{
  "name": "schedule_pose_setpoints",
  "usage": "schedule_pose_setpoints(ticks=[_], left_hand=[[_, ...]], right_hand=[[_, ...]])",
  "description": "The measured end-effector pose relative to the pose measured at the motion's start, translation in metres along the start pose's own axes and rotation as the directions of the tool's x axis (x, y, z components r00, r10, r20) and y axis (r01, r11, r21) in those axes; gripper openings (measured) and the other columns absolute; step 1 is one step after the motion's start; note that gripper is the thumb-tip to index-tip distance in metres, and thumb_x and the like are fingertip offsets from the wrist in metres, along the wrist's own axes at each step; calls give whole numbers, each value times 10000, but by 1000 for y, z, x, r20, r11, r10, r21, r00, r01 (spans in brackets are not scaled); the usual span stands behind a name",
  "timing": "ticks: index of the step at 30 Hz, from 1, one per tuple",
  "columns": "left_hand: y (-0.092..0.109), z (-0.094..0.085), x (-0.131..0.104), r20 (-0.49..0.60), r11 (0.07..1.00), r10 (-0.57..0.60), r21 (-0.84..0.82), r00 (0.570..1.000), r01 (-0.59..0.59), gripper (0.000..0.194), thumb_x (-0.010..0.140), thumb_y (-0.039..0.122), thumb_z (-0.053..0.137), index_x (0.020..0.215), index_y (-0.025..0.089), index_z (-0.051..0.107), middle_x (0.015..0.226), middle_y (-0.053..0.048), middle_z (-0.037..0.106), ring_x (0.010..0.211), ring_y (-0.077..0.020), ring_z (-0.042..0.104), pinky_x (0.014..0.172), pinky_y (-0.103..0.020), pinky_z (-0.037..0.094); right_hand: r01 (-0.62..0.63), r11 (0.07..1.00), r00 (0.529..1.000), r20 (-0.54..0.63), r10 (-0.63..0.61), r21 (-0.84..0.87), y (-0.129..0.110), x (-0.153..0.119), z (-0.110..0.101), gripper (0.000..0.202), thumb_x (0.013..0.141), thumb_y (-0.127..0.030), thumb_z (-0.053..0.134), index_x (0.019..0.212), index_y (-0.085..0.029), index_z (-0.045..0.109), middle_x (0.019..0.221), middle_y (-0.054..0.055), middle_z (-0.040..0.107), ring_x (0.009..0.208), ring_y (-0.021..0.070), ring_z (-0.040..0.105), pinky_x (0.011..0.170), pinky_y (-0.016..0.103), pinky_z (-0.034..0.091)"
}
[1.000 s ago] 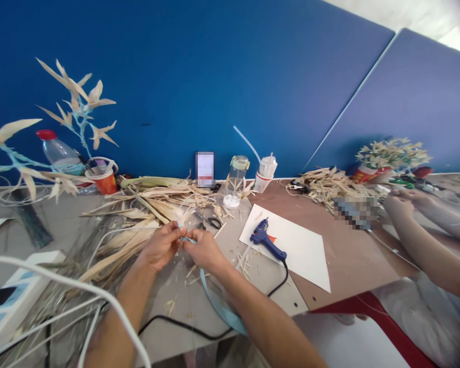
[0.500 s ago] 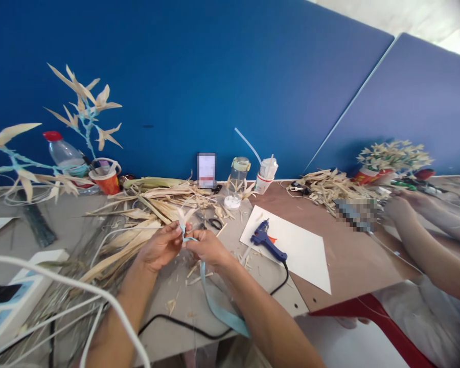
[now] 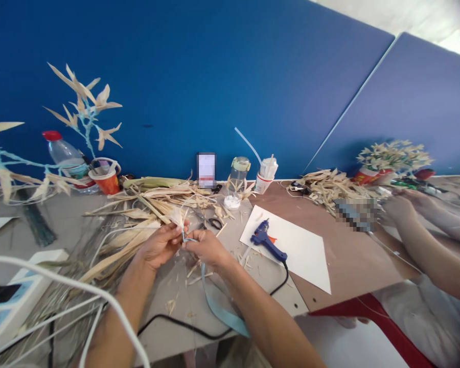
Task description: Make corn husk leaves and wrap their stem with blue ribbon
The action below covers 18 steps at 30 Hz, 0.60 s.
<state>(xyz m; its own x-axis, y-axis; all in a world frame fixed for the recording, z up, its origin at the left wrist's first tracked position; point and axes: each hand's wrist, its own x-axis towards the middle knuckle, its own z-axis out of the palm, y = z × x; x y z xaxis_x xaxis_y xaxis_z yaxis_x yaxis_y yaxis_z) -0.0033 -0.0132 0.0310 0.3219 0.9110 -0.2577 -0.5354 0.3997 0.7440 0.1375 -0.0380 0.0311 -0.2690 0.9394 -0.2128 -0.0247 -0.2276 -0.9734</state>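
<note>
My left hand (image 3: 164,245) is closed in a pinch on the base of a pale corn-husk flower (image 3: 178,215), whose petals point up and away from me. Light blue tape wraps the flower's stem. Close beside it, my right hand (image 3: 206,247) pinches the light blue tape (image 3: 214,301) near the stem. The tape's free length hangs in a loop below my right wrist, toward the table's front edge. My fingers partly hide the wrapped part.
A blue glue gun (image 3: 268,241) lies on white paper (image 3: 310,260). Black scissors (image 3: 215,223) and dried husks (image 3: 164,194) lie beyond my hands. At left are a power strip (image 3: 23,296), white cables and a husk-flower branch (image 3: 88,122) in a cup. A co-worker's hands (image 3: 400,209) are at right.
The husk flower has turned slightly in my fingers, its petals shifting left. My hands stay nearly in place. At the far left, the blue-taped flower branch has moved a little down and left.
</note>
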Motion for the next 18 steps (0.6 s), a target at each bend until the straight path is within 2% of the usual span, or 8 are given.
schedule_pose_setpoints(ticks=[8,14,18], left_hand=[[-1,1,1,-45,1000,-13,3,999,13,213,519,114,821,659,90,662,673,-44,661,445,-32,445,467,-179,430],[-3,4,-1,-34,1000,5,21,999,-4,230,531,144,823,674,86,651,644,-15,645,371,17,315,425,-153,389],[-3,4,-2,7,1000,-17,-16,1000,17,197,577,116,790,706,84,644,599,33,565,382,14,333,423,-140,370]], right_hand=[[4,1000,1000,-23,-4,-11,-3,0,2,18,617,-172,587,615,-162,573,442,-99,392,430,54,279,476,211,203],[21,1000,998,58,-22,5,-1,-1,3,42,627,-146,551,598,-165,576,467,-89,427,429,50,282,485,208,221],[13,999,998,68,-11,-29,0,0,-1,43,632,-157,554,616,-172,591,436,-92,399,425,59,296,481,213,220]])
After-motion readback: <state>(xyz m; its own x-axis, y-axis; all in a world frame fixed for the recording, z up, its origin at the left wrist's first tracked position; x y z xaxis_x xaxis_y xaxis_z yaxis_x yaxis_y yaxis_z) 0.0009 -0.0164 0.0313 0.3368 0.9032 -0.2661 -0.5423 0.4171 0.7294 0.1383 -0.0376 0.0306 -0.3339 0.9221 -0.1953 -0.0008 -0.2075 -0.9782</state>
